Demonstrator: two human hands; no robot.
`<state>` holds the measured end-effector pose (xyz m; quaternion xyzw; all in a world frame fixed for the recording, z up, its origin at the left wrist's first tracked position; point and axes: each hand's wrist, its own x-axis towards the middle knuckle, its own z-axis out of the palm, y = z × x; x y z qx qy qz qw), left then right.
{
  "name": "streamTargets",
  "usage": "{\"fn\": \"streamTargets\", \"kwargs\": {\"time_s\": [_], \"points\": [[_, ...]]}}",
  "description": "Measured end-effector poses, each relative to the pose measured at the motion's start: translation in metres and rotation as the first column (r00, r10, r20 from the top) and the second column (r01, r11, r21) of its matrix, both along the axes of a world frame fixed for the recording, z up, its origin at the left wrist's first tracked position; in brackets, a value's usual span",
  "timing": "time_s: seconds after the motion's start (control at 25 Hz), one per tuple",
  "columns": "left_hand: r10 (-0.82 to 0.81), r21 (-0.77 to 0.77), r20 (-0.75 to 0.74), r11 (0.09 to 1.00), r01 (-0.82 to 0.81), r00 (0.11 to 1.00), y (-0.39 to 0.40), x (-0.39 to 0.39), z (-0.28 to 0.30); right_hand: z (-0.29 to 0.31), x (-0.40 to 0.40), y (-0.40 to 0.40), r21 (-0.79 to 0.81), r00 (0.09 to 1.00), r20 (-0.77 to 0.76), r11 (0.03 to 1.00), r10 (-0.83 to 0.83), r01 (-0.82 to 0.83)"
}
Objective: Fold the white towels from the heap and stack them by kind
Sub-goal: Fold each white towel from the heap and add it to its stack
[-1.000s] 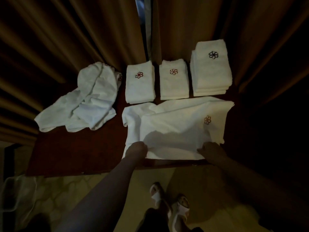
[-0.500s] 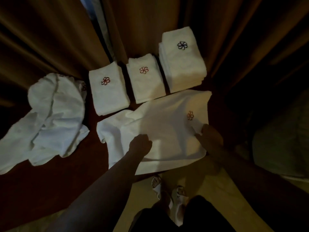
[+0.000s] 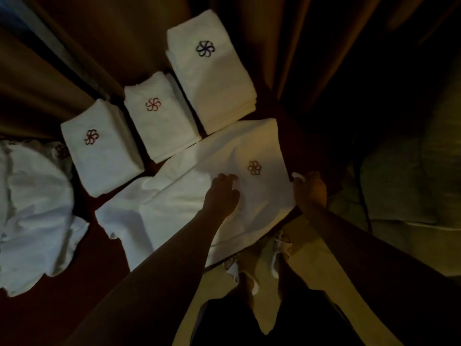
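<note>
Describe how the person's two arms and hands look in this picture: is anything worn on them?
Both forearms are bare, with no sleeve in view. The left hand and the right hand wear no glove, and no watch, ring or bracelet can be made out, though the light is dim. The arms look slim and enter from the bottom edge.

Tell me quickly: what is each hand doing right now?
Left hand: open, fingers resting on the spread towel.
Right hand: gripping that towel's right edge.
</note>
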<state>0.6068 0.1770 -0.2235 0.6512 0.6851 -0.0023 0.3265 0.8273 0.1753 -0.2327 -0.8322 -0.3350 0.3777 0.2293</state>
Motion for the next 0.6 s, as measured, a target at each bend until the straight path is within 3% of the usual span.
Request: {"fn": "streamTargets", "kwargs": {"time_s": [0.08,0.32,0.48,0.6], "points": [[-0.028,-0.010,-0.034,1.000,0.027,0.999,0.006,0.017,-0.002,-0.001,0.025,-0.004,-0.057,0.998,0.059,0.998,-0.033,0.036],[0.099,-0.031,-0.025,0.995,-0.100,0.995,0.007,0.048,-0.008,-0.004,0.050,0.001,-0.165,0.888,0.391,0.967,0.243,-0.192],[0.007,0.139,-0.143,0.990,0.013,0.990,0.019,0.049,-0.011,-0.004,0.042,0.022,-0.190,0.827,0.336,0.892,0.451,-0.410],[-0.089,0.087,-0.166,0.991,0.104,0.982,0.032,0.047,-0.014,-0.007,0.048,0.032,-0.350,0.752,0.242,0.778,0.613,-0.522]]}}
